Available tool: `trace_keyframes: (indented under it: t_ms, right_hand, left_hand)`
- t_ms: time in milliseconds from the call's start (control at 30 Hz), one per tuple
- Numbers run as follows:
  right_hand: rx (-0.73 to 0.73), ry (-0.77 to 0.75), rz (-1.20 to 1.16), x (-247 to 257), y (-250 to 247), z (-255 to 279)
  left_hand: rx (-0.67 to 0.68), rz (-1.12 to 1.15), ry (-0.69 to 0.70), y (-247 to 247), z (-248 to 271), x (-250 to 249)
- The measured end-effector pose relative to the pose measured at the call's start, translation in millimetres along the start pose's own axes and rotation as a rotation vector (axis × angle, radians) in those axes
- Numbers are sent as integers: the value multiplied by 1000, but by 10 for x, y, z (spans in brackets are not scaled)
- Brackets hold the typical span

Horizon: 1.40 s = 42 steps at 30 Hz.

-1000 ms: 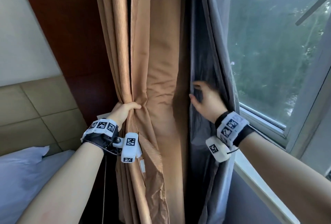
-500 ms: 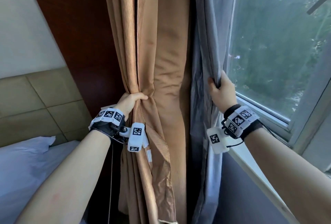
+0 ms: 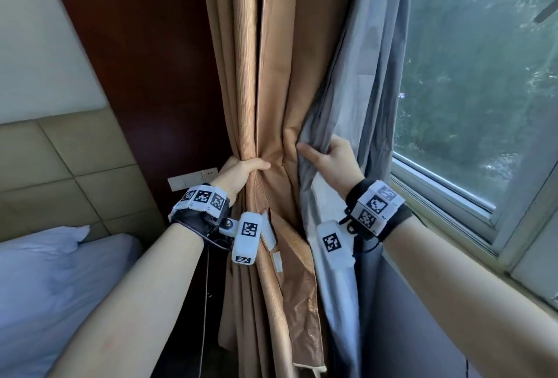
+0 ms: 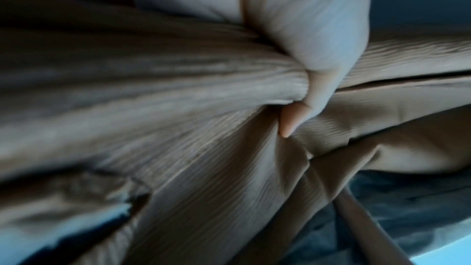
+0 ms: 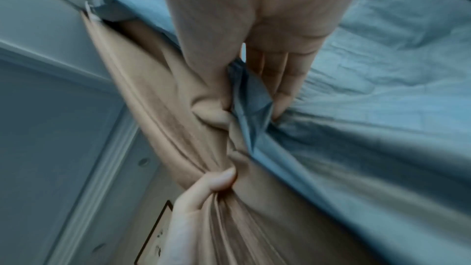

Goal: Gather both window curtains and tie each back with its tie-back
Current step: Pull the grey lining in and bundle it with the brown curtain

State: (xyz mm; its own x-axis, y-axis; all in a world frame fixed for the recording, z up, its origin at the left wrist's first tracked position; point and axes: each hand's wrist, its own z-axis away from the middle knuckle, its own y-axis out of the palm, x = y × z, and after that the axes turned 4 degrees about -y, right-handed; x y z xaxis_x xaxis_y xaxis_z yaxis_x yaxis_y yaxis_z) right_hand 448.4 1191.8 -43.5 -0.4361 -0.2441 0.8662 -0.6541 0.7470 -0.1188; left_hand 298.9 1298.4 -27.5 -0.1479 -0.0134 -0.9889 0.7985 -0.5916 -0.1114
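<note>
A tan curtain (image 3: 271,90) hangs in gathered folds beside a dark wood panel. My left hand (image 3: 241,170) grips the bunched tan fabric (image 4: 203,108) at waist height, thumb across the front. Right of it hangs a grey curtain layer (image 3: 362,75). My right hand (image 3: 329,157) pinches a fold of that grey fabric (image 5: 249,108) between thumb and fingers, close to the tan bundle. In the right wrist view my left hand (image 5: 203,192) also shows, clutching the tan cloth. No tie-back is visible.
The window (image 3: 483,75) and its sill (image 3: 453,263) run along the right. A bed with a white pillow (image 3: 45,272) sits at lower left under a padded headboard (image 3: 60,151). A wall switch plate (image 3: 190,179) is behind my left wrist.
My right hand has pulled the grey fabric leftward and down, from near the window frame toward the tan bundle. My left hand keeps its grip on the tan curtain.
</note>
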Motion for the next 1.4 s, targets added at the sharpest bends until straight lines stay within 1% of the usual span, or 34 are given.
trace_keyframes:
  t_ms: [67,167,233,300,400,467,533,600,667,767,900,933,1000,1067,1133,1167,1200,1233,1267,1300,1333,1367,1400]
  right_hand:
    - [2,-33,76,-6,83,-27]
    - [-7,-18,142,-6,108,-59]
    - [45,28,103,-9,91,-54]
    - [112,29,87,-29,51,-42]
    - [220,-12,-3,-88,-62,-20]
    - [275,-81,5,-122,-115,-1]
    - [249,-141,79,-149,-140,-17]
    - [170,-130,104,-173,-157,-50]
    - [134,-138,116,-181,-144,-82]
    - [152,-159,173,-179,-45,-116]
    - [188,-234,226,-171,150,-126]
    - [185,-250,242,-177,179,-132]
    - [200,-267,259,-208,193,-156]
    - [264,-270,255,-232,151,-166]
    - [320,-208,145,-269,72,-174]
    - [312,-171,61,-276,27,-166]
    - [264,-159,-4,-292,-18,-160]
    - [168,-170,-26,-309,-68,-156]
    - [26,-184,9,-356,-130,-170]
    - [-127,-175,95,-407,-214,-201]
    - [-269,-126,211,-471,-319,-251]
    - [-370,-44,295,-512,-430,-297]
    - [-401,57,307,-536,-529,-326]
  left_hand:
    - [12,-6,2,9,-22,19]
    - [15,10,-11,6,-67,33]
    - [20,15,-6,11,-109,49]
    - [29,22,7,28,-110,41]
    - [36,39,9,33,-134,32]
    - [51,38,6,46,-163,26]
    - [52,34,1,75,-188,23]
    - [55,45,-5,119,-200,31]
    - [71,59,13,173,-198,29]
    - [83,46,83,254,-186,30]
    - [102,-65,165,365,-155,2]
    - [91,-83,184,392,-159,1]
    - [13,-84,202,429,-182,0]
    - [-56,-84,200,451,-212,-1]
    - [-64,-103,190,478,-240,1]
    - [-58,-109,188,494,-250,1]
    - [-60,-111,187,511,-254,-2]
    - [-76,-113,185,527,-259,-6]
    - [-97,-118,180,541,-263,-15]
    - [-111,-125,173,549,-274,-16]
    - [-118,-130,165,549,-275,-11]
    - [-124,-131,156,542,-283,-7]
    - [-130,-134,148,533,-283,-4]
